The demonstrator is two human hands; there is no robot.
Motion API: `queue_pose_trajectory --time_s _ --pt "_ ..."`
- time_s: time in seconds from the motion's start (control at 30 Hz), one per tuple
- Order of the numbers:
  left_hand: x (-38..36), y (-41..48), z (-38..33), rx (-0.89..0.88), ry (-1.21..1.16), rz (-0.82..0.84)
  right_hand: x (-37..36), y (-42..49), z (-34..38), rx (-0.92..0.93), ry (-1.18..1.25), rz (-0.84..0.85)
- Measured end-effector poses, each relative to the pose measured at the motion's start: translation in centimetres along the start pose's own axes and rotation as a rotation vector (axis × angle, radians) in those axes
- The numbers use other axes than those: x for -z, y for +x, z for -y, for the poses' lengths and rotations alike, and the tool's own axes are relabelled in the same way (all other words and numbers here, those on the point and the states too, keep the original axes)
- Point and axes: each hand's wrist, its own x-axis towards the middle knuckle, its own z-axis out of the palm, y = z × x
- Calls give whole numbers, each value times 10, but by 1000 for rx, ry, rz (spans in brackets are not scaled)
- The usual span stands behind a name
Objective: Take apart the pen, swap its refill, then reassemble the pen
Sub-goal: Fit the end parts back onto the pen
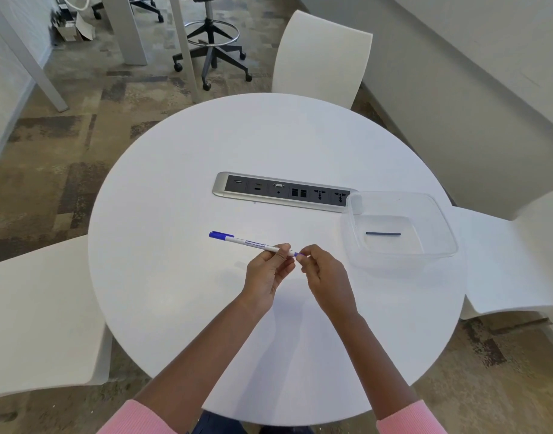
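The pen (253,243) is long and thin. It is white with small blue words on its side, and it has a blue cap on its left end. It is held a little above the round white bench (175,277), near the middle. The left hand (265,272) pinches the white part close to the right end. The right hand (323,277) pinches the small blue tip at that end. Farther right, a clear box (394,203) sits on the bench. A thin dark refill (383,234) lies flat inside it.
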Motion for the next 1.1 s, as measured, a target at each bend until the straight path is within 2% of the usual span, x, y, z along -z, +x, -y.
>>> queue_pose_trajectory --time_s 0.17,0.33,0.43,0.53,0.63,0.73,0.93,1.1 --pt "-2 -2 4 -22 7 -22 -1 1 -1 21 -25 -6" --pt "-6 -4 5 -76 74 3 0 4 5 -201 249 17" --pt "-5 -5 6 -95 105 13 4 9 7 -354 445 95" --pt "-5 -6 6 -109 118 -4 6 10 7 -398 498 149" --pt "-6 -7 5 -121 128 -16 0 3 6 -321 366 88" --pt "-6 -7 4 -116 111 -38 -3 -6 4 -167 174 3" --pt "-4 -7 6 -95 87 -29 0 -8 1 51 -84 -45" --pt "-3 -8 5 -100 103 13 1 -4 1 80 -126 -28"
